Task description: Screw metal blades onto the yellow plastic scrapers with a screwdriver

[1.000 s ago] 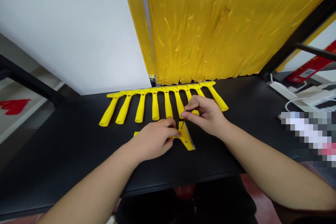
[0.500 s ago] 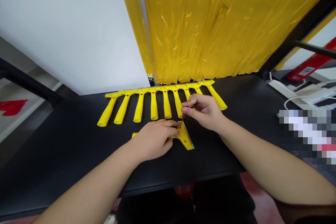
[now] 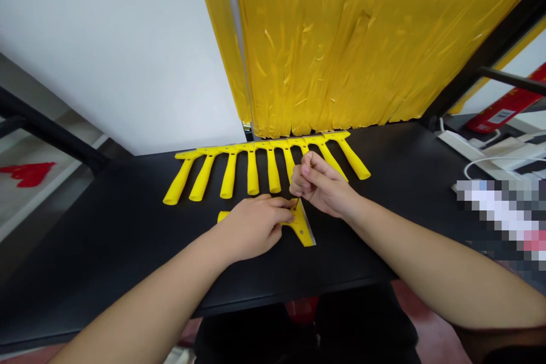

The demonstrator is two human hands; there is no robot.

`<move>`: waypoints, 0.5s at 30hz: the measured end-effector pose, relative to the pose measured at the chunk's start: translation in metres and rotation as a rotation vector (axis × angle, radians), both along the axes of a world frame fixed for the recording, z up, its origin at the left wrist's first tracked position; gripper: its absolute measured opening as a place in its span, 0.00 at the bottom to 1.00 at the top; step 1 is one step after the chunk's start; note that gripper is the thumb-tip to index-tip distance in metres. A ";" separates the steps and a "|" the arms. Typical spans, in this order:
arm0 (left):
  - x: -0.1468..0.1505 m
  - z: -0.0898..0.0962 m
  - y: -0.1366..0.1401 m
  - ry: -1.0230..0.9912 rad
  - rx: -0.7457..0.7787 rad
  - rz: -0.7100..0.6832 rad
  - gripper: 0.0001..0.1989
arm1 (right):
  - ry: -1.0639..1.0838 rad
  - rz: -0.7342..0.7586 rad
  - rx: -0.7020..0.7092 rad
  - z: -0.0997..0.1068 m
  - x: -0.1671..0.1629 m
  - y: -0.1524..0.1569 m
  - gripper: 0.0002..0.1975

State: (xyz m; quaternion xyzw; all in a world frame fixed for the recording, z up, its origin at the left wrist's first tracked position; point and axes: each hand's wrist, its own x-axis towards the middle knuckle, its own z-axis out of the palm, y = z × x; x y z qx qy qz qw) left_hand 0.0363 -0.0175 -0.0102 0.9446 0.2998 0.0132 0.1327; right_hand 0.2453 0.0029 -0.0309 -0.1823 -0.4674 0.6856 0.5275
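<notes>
A yellow scraper (image 3: 301, 225) with a thin metal blade along its right edge lies on the black table, its handle pointing left. My left hand (image 3: 258, 222) is closed over the scraper's handle and neck, pressing it down. Above the scraper's head my right hand (image 3: 318, 182) grips a small screwdriver (image 3: 297, 201); its thin shaft slopes down to a screw position on the head, while its handle is mostly hidden by my fingers. Beyond my hands, several more yellow scrapers (image 3: 229, 176) lie side by side in a row with their handles toward me.
Yellow plastic sheeting (image 3: 324, 45) and a white panel (image 3: 128, 51) stand behind the black table (image 3: 140, 261). White power strips and cables (image 3: 482, 153) lie at the right, near a red cylinder (image 3: 499, 111). Black frame bars rise at both sides.
My right hand's fingers have curled further round the screwdriver, and the hand has turned and shifted slightly. My left hand stays on the scraper. The view has moved slightly.
</notes>
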 end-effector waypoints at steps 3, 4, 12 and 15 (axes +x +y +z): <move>0.001 0.005 0.002 0.027 -0.002 -0.026 0.17 | -0.016 0.001 0.003 -0.001 0.003 0.004 0.19; 0.001 0.007 0.004 0.030 -0.007 -0.038 0.17 | -0.041 0.013 0.007 -0.002 0.005 0.005 0.18; 0.003 0.012 0.019 0.037 -0.087 -0.126 0.18 | -0.032 0.045 -0.083 -0.001 0.001 0.003 0.16; 0.001 0.010 0.021 0.032 -0.086 -0.145 0.17 | -0.055 0.047 -0.073 0.002 -0.001 0.009 0.19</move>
